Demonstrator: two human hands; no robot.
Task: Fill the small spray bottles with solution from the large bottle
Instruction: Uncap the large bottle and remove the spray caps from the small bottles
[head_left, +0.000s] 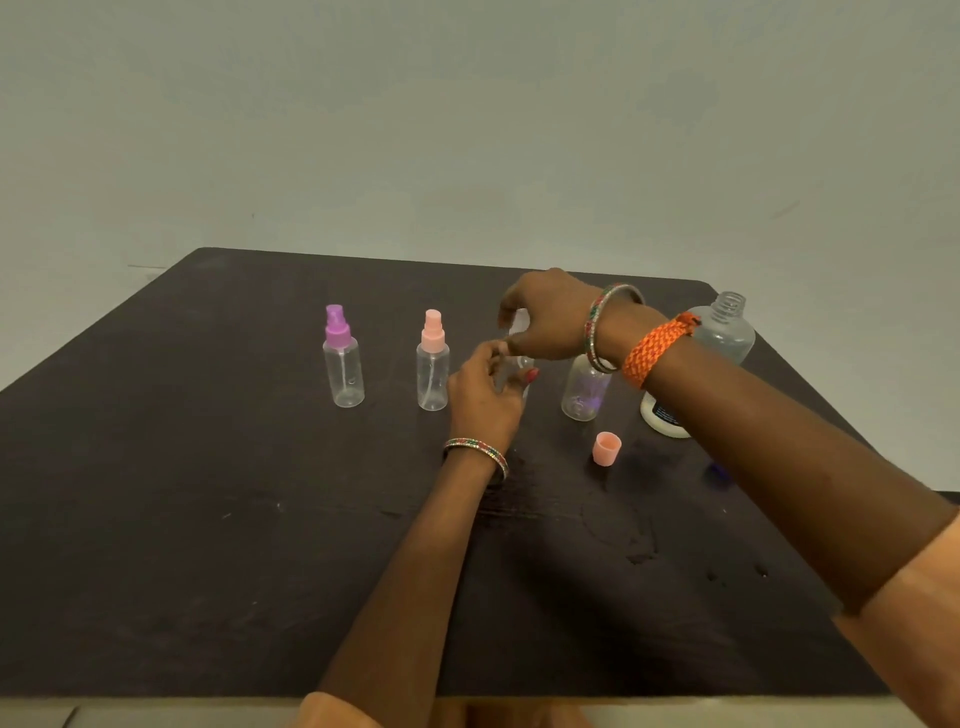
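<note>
On the dark table (208, 519) stand two capped small clear spray bottles, one with a purple sprayer (343, 358) and one with a pink sprayer (432, 364). My left hand (485, 395) grips the body of a third small clear bottle (522, 364), mostly hidden by both hands. My right hand (545, 317) is closed over that bottle's top. A fourth small clear bottle (584, 389) stands just right of them, its top hidden by my wrist. The large clear bottle (724, 332) stands uncapped at the far right, partly behind my right forearm.
A loose pink cap (607, 449) lies on the table in front of the bottles. A small blue-purple object (719, 470) shows beside my right forearm. Wet-looking marks spot the table near the right front. A pale wall runs behind the table's far edge.
</note>
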